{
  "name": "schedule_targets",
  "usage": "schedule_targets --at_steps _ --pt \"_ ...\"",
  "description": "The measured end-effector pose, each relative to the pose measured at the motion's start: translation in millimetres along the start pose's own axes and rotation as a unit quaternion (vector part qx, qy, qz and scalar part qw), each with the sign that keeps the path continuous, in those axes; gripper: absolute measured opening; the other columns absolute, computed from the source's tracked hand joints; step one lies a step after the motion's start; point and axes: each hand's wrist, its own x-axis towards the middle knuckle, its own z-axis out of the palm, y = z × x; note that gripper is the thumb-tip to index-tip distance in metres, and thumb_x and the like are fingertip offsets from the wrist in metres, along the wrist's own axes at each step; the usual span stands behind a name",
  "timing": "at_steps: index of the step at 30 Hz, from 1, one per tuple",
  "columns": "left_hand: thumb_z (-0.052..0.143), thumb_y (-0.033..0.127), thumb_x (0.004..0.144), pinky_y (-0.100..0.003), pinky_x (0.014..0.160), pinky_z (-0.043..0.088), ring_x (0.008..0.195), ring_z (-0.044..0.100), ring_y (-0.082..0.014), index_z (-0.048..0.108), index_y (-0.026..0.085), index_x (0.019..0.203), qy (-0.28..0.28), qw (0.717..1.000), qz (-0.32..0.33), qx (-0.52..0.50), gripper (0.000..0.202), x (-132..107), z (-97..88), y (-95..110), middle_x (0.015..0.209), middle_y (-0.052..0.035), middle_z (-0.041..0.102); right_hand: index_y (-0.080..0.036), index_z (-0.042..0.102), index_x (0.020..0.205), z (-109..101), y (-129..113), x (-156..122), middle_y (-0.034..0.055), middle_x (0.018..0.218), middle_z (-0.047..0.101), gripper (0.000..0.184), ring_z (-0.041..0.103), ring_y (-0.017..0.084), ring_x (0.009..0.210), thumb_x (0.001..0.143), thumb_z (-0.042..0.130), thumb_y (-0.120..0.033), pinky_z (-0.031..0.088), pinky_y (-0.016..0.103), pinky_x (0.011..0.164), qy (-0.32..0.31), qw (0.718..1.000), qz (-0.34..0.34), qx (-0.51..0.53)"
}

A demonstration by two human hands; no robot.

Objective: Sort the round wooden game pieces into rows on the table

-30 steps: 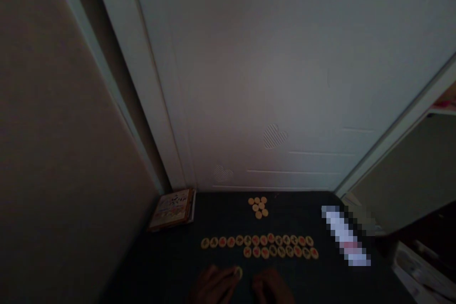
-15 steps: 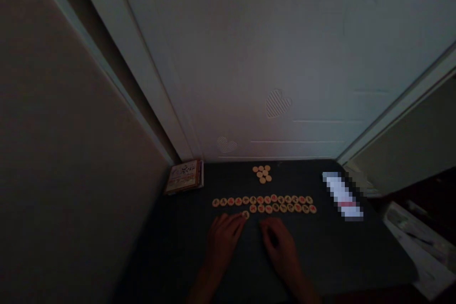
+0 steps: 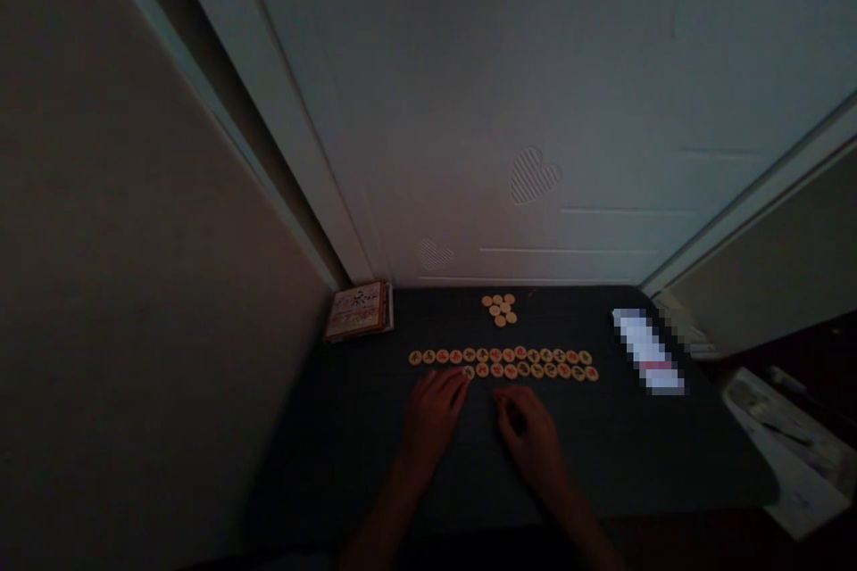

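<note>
Two rows of round wooden xiangqi pieces with red and black characters lie across the dark table. My left hand (image 3: 434,410) has its fingertips closed on a xiangqi piece (image 3: 468,372) at the left end of the front row. That piece lies in line beside its neighbour (image 3: 482,370). My right hand (image 3: 528,421) rests just in front of the same row, thumb and fingers curled together in a pinch. What it holds, if anything, is hidden. Behind the rows sits a small cluster of blank-faced pieces (image 3: 495,310).
A stack of books (image 3: 358,310) lies at the table's back left corner. On the right is a bright, pixelated phone-like object (image 3: 648,352). A white panelled door (image 3: 469,107) stands behind the table (image 3: 643,455). White boxes or papers (image 3: 796,446) are at the lower right.
My left hand has pushed its piece forward, bringing it into line with the front row. My right hand stays curled near the row. The camera view has tilted slightly.
</note>
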Motion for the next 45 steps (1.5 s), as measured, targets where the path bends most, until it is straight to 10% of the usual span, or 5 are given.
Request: schedule_targets --at_steps 23,45 --pt "0.044 0.020 0.103 -0.046 0.104 0.050 0.102 0.071 -0.0214 0.070 0.022 0.114 -0.006 0.998 0.007 -0.059 0.029 -2 4.0 -4 0.112 -0.0051 0.076 -0.022 0.075 0.109 -1 1 1 0.0094 0.104 0.077 0.037 0.076 0.023 0.084 0.092 0.061 -0.052 0.062 0.035 0.079 -0.022 0.986 0.114 0.116" --pt "0.068 0.033 0.089 -0.024 0.069 0.052 0.073 0.064 -0.0139 0.072 0.026 0.117 -0.091 0.964 -0.061 -0.240 0.029 -4 -11.9 2 0.093 -0.0010 0.074 -0.020 0.074 0.100 16 -20 14 0.0101 0.096 0.078 0.049 0.076 0.027 0.086 0.080 0.069 -0.065 0.062 0.038 0.079 -0.034 0.953 0.180 0.242"
